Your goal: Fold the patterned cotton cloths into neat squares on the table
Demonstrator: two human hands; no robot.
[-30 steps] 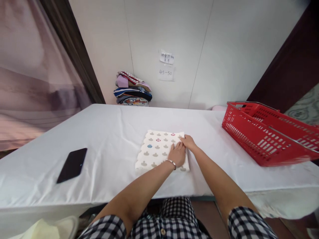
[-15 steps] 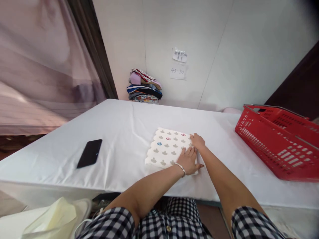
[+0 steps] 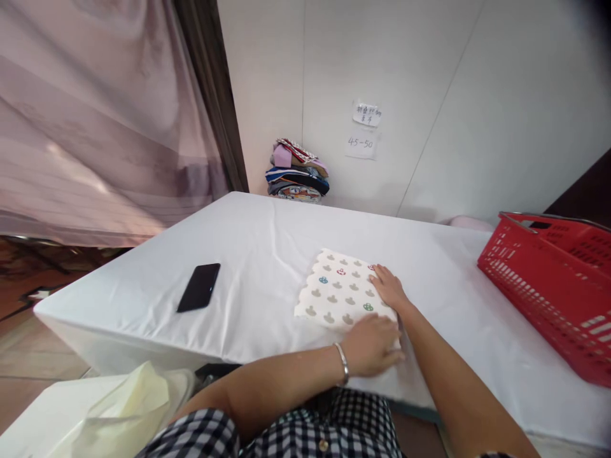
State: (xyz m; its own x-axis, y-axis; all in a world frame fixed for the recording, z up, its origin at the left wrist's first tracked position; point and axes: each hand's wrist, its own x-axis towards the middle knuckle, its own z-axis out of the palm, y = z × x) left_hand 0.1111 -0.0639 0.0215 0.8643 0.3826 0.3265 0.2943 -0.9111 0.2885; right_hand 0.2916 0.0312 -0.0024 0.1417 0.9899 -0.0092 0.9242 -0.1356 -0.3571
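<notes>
A folded white cloth [image 3: 337, 299] with a scalloped left edge lies flat on the table, printed with grey mushroom shapes and a few red, blue and green ones. My right hand [image 3: 389, 287] rests on its right side, fingers stretched over the fabric. At the near right corner is my left hand [image 3: 372, 346], a silver bracelet on its wrist. Its fingers are loosely apart and a bit smeared by motion, and they hide that corner of the cloth.
A black phone [image 3: 199, 287] lies to the left on the white-covered table [image 3: 258, 254]. On the right stands a red plastic basket [image 3: 539, 305]. Folded fabrics [image 3: 296, 172] are stacked by the wall. Below left is a white bin [image 3: 71, 407] with a pale yellow bag.
My left hand has slid back toward the table's near edge, uncovering a green mushroom print. My right hand stays on the cloth's right side. The whole view has shifted left.
</notes>
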